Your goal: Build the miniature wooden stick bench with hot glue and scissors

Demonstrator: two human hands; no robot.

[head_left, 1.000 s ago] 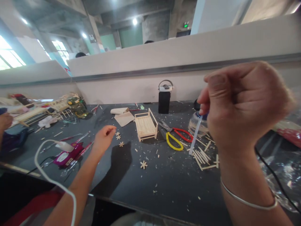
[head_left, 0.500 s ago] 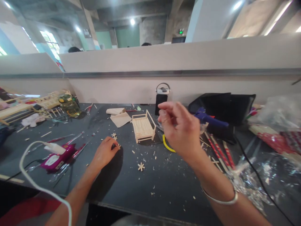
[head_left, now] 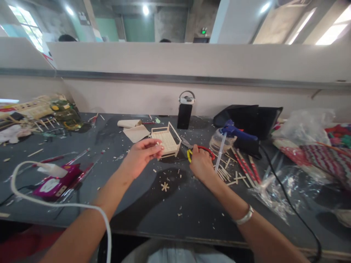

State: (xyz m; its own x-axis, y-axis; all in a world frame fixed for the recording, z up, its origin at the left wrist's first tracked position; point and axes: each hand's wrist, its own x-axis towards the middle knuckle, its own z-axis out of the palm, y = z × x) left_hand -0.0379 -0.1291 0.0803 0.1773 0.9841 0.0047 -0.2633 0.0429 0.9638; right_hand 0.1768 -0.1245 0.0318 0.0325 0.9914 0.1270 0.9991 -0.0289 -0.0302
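Note:
My left hand (head_left: pixel 141 155) is raised above the table with thumb and fingers pinched on a small pale wooden piece (head_left: pixel 161 145); its exact shape is partly hidden. Behind those fingertips stands a miniature bed (head_left: pixel 168 140) made of thin wooden sticks. My right hand (head_left: pixel 202 161) rests over the scissors (head_left: pixel 207 150), fingers closed around their red and yellow handles, with the blades pointing back left toward the bed. A small star made of wooden sticks (head_left: pixel 165 187) lies on the dark table between my forearms.
A blue glue gun (head_left: pixel 238 132) sits on a clear jar (head_left: pixel 219 140) at right, near loose sticks (head_left: pixel 225 174). A black-and-white lantern-like object (head_left: pixel 185 115) stands at the back. A purple power strip (head_left: pixel 59 181) with a white cable (head_left: pixel 82 206) lies left. Plastic wrapping (head_left: pixel 279 193) lies right.
My left hand has lifted from the tabletop and moved right, with a small wooden piece in its fingers. The right hand has come down onto the scissors' handles.

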